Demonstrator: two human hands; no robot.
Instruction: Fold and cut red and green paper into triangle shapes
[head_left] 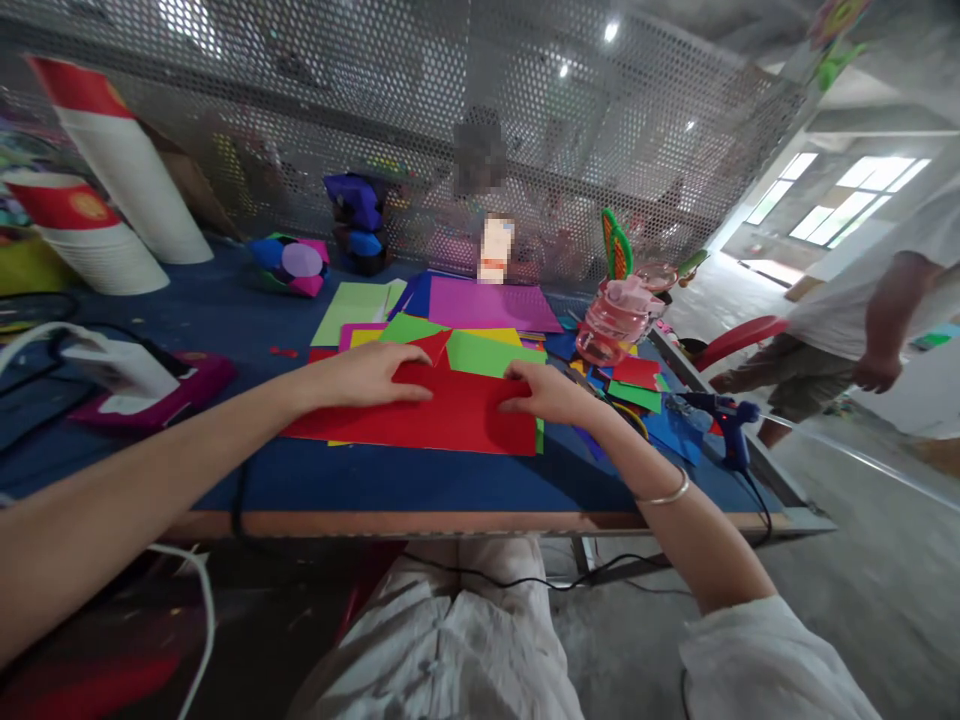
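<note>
A sheet of red paper [465, 410] lies on a stack of coloured paper in front of me. My left hand [375, 375] rests on its left part, thumb and forefinger apart, with the fingertips beside a small red folded corner [433, 346]. On the sheet's right part, my right hand [547, 390] touches down with curved fingers, the thumb spread from the forefinger. Green paper [487, 353] and yellow paper show beneath and behind the red sheet. Whether either hand pinches an edge is hard to see, but both look open.
Behind the stack lie a purple sheet [491, 303] and pale green paper [345, 315]. To the right stand a pink plastic jug [607, 325], paper scraps and a blue glue gun [731, 425]. Stacked paper cups [135, 170] and a power strip [157, 390] are left. A person [840, 310] stands at right.
</note>
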